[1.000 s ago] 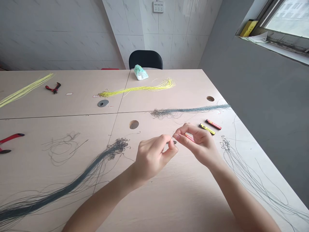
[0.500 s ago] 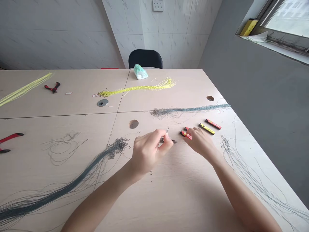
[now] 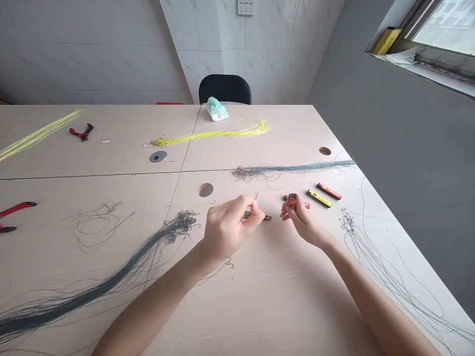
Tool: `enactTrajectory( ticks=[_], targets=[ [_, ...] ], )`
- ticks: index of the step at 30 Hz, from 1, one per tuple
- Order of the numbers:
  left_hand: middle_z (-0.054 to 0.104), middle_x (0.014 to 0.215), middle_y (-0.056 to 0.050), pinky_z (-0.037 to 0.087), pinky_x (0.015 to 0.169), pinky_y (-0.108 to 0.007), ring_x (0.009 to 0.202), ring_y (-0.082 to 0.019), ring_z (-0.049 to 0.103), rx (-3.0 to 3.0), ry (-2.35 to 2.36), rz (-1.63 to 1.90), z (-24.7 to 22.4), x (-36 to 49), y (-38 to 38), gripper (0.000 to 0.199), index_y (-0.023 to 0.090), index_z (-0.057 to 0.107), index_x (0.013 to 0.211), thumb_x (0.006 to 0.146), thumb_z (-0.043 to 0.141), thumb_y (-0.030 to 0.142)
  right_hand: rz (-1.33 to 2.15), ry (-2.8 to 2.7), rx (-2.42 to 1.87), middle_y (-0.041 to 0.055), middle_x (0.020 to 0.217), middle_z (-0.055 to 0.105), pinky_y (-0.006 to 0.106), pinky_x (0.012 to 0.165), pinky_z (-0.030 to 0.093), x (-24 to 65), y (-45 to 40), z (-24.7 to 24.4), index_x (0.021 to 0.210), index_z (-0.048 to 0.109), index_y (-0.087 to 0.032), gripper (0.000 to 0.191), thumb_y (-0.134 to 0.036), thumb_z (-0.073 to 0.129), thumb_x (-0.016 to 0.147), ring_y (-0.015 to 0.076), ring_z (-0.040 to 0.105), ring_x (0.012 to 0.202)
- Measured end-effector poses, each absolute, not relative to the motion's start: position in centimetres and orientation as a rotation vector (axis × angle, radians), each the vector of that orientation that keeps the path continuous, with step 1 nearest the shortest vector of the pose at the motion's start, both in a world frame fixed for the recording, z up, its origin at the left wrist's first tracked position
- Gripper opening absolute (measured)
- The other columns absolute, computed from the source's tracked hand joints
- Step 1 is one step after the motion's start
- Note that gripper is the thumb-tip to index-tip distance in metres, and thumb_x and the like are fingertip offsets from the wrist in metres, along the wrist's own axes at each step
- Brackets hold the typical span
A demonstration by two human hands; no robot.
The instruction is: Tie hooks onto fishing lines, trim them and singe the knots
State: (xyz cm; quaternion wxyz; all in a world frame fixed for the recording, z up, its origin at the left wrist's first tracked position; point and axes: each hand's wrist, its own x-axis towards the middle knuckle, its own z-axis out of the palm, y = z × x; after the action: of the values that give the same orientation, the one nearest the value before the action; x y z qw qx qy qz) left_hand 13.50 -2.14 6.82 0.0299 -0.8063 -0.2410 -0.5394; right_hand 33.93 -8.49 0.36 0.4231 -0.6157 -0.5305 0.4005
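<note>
Pale table (image 3: 267,296), red lighter (image 3: 293,201) now lifted

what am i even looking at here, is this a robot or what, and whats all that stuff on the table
No machine here: these are a person's two bare hands, seen by a camera worn on that person's head, looking forward and down. The left hand pinches a thin piece, too small to make out clearly. The right hand holds a red lighter. On the table lie a yellow lighter, a dark bundle of thin strands with hooks at one end, a yellow bundle farther back, and red-handled pliers.
</note>
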Motion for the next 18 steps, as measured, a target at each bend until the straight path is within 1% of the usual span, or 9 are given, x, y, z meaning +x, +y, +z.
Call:
enactTrajectory(
  ticks=[2, 6, 8, 9, 11, 13, 14, 16, 18],
  targets=[
    [0.027, 0.048, 0.012, 0.023, 0.04, -0.019, 0.04, -0.004, 0.024, -2.488, -0.734, -1.659, 6.7, 13.5, -2.0, 0.022, 0.02, 0.05, 0.069, 0.08, 0.058, 0.002, 1.157, -1.238, -1.414, 0.0039, 0.092, 0.061, 0.04, 0.079, 0.052, 33.7, -8.1, 1.2, 0.09, 0.046, -0.023, 0.016, -0.036, 0.041, 0.098, 0.0183, 0.061, 0.081],
    [0.029, 0.048, 0.012, 0.024, 0.04, -0.018, 0.041, -0.004, 0.025, -2.483, -0.726, -1.664, 6.4, 13.5, -1.9, 0.021, 0.019, 0.052, 0.07, 0.081, 0.06, 0.003, 1.361, -1.025, -1.197, 0.0051, 0.09, 0.069, 0.039, 0.083, 0.05, 32.6, -6.8, 4.1, 0.098, 0.056, -0.021, 0.013, -0.032, 0.054, 0.091, 0.0191, 0.064, 0.084],
    [0.03, 0.049, 0.012, 0.025, 0.041, -0.018, 0.041, -0.004, 0.025, -2.484, -0.734, -1.663, 6.3, 13.5, -1.7, 0.02, 0.019, 0.052, 0.071, 0.082, 0.06, 0.004, 1.426, -0.929, -1.095, 0.0059, 0.092, 0.069, 0.038, 0.081, 0.049, 31.8, -6.0, 5.4, 0.1, 0.059, -0.02, 0.016, -0.029, 0.057, 0.087, 0.019, 0.064, 0.084],
    [0.03, 0.049, 0.012, 0.025, 0.041, -0.018, 0.041, -0.004, 0.025, -2.482, -0.74, -1.663, 6.2, 13.4, -1.6, 0.02, 0.019, 0.052, 0.072, 0.081, 0.06, 0.004, 1.455, -0.902, -1.039, 0.0049, 0.091, 0.068, 0.035, 0.077, 0.049, 31.4, -5.7, 5.8, 0.099, 0.061, -0.02, 0.016, -0.027, 0.058, 0.085, 0.0175, 0.062, 0.08],
    [0.029, 0.049, 0.012, 0.024, 0.041, -0.018, 0.041, -0.004, 0.025, -2.469, -0.748, -1.671, 6.0, 13.4, -1.3, 0.019, 0.019, 0.053, 0.073, 0.081, 0.06, 0.003, 1.49, -0.884, -0.946, 0.0012, 0.077, 0.06, 0.03, 0.069, 0.044, 30.6, -5.1, 6.1, 0.091, 0.064, -0.019, 0.013, -0.026, 0.057, 0.083, 0.0135, 0.054, 0.068],
    [0.027, 0.049, 0.012, 0.024, 0.04, -0.018, 0.041, -0.004, 0.024, -2.443, -0.748, -1.688, 5.6, 13.5, -0.8, 0.019, 0.019, 0.053, 0.073, 0.081, 0.06, 0.004, 1.523, -0.864, -0.905, -0.0016, 0.065, 0.047, 0.028, 0.062, 0.037, 30.0, -4.7, 5.8, 0.08, 0.064, -0.017, 0.02, -0.033, 0.054, 0.084, 0.0117, 0.043, 0.06],
    [0.026, 0.049, 0.012, 0.023, 0.04, -0.018, 0.04, -0.004, 0.024, -2.43, -0.746, -1.7, 5.3, 13.6, -0.6, 0.018, 0.019, 0.053, 0.072, 0.081, 0.06, 0.004, 1.547, -0.844, -0.901, -0.0021, 0.063, 0.041, 0.027, 0.06, 0.034, 29.7, -4.5, 5.4, 0.075, 0.062, -0.017, 0.027, -0.04, 0.051, 0.085, 0.0117, 0.039, 0.059],
    [0.025, 0.048, 0.012, 0.023, 0.04, -0.018, 0.04, -0.004, 0.024, -2.413, -0.752, -1.723, 4.7, 13.8, -0.1, 0.019, 0.019, 0.052, 0.071, 0.082, 0.059, 0.005, 1.596, -0.798, -0.916, -0.0021, 0.062, 0.036, 0.028, 0.058, 0.03, 29.4, -4.5, 4.8, 0.066, 0.056, -0.018, 0.039, -0.051, 0.047, 0.086, 0.012, 0.034, 0.057],
    [0.026, 0.047, 0.012, 0.024, 0.04, -0.018, 0.039, -0.004, 0.025, -2.417, -0.775, -1.729, 4.0, 14.1, 0.1, 0.019, 0.019, 0.052, 0.072, 0.083, 0.058, 0.006, 1.64, -0.765, -0.935, -0.0025, 0.062, 0.034, 0.028, 0.056, 0.028, 29.1, -4.5, 4.2, 0.063, 0.049, -0.019, 0.043, -0.056, 0.047, 0.085, 0.012, 0.032, 0.056]
  ],
)
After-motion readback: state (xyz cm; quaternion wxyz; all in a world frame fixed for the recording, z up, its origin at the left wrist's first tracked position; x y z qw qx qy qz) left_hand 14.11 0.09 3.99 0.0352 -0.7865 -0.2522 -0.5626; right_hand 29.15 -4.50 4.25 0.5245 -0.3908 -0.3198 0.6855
